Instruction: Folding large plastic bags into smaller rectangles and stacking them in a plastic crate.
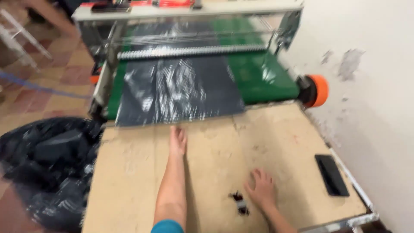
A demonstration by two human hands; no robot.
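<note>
Right now the glossy black plastic sheet [177,90] lies on the green belt, the left hand [177,140] flat, fingers together, near its edge and could get drawn in; the right hand [260,189] rests spread.

Small workshop, probably for making plastic bags, green conveyor machine [258,77] feeding black plastic sheet [177,90], worn board worktable [280,142], heap of black bags [47,168], patchy white wall [366,86], tiled floor [56,82]
</note>
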